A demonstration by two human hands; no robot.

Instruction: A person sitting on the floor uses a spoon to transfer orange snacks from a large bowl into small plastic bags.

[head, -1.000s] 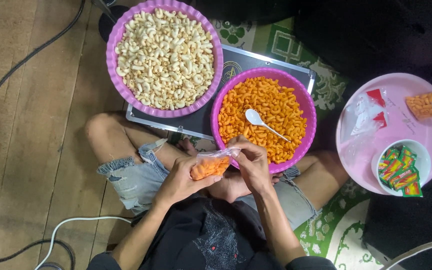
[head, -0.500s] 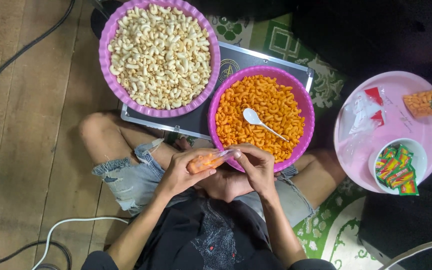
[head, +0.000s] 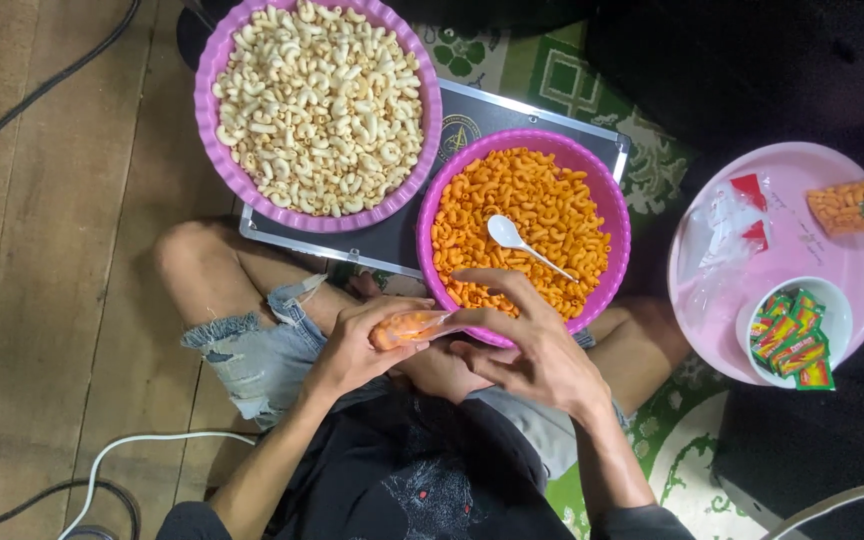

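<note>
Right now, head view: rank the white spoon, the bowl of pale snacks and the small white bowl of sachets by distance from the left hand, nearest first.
1. White spoon, up and to the right of the left hand, lying in the orange snacks.
2. Bowl of pale snacks, above the hand at the top.
3. Small white bowl of sachets, far right on the pink tray.

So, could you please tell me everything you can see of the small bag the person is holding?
The small clear plastic bag looks thin and glossy, and is filled with orange snack pieces like those in the pink bowl just beyond it. It lies roughly sideways above the person's lap. The left hand cups its filled end, while the right hand pinches its drawn-out neck between the fingers. Whether it is sealed cannot be told.
</note>
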